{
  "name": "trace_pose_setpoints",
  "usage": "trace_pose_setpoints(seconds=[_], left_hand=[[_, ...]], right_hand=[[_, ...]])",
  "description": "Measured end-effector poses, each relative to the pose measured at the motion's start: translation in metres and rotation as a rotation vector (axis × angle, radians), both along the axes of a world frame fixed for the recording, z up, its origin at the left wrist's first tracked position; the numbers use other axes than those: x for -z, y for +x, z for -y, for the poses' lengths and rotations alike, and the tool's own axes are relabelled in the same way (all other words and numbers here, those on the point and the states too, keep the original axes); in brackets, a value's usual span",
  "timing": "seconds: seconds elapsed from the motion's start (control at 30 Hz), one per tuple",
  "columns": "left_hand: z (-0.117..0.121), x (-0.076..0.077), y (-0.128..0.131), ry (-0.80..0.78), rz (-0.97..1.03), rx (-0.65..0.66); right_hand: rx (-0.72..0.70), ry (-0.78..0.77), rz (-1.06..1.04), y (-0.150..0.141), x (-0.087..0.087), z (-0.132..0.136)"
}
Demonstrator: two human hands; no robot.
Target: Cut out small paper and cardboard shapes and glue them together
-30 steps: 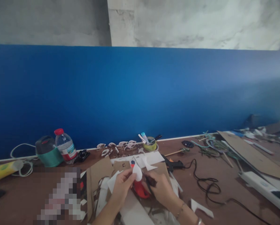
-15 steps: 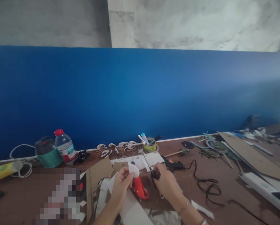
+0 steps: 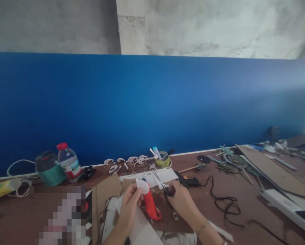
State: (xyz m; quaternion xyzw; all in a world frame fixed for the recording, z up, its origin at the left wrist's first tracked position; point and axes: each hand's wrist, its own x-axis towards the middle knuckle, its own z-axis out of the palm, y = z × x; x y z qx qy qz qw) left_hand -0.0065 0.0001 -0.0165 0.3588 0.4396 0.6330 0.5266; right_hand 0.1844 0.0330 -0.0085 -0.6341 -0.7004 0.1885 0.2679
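The left hand pinches the small white paper between thumb and finger, near a red tool. The right hand has its fingers curled around the scissors.

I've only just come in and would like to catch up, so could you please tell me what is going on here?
A person at a cluttered table pinches a small rounded white piece in the left hand and holds scissors in the right hand. At this moment the blades are apart from the piece. A red object lies between the hands, and small white cutouts sit along the table's far edge.
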Motion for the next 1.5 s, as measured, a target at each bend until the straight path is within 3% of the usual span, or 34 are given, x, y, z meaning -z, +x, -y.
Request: trace_pose_setpoints(seconds=[0.3, 0.47, 0.63, 0.8, 0.93, 1.17, 1.27, 1.5], left_hand=[[-0.001, 0.004, 0.0, -0.029, -0.051, -0.011], [0.002, -0.001, 0.005, 0.006, -0.129, 0.039], [0.007, -0.002, 0.005, 0.11, -0.372, -0.028], [0.01, 0.001, 0.004, 0.128, -0.591, -0.028], [0.011, 0.0, 0.005, 0.078, -0.56, 0.048], [0.013, 0.001, 0.006, 0.212, -0.616, 0.246], [0.012, 0.003, 0.005, 0.202, -0.589, 0.251], [0.004, 0.014, 0.003, 0.097, -0.546, 0.116]], right_hand=[[-0.038, 0.005, -0.156, 0.005, -0.003, -0.004], [-0.025, 0.061, 0.009, 0.001, -0.001, 0.0], [-0.055, 0.14, 0.17, -0.001, 0.0, 0.004], [-0.033, 0.089, 0.16, 0.001, -0.002, 0.004], [-0.009, 0.053, 0.191, 0.001, -0.005, 0.003], [0.013, -0.016, 0.24, 0.003, -0.004, 0.001], [0.004, -0.026, 0.223, 0.004, -0.004, 0.0], [0.07, -0.034, 0.28, 0.003, -0.007, 0.002]])
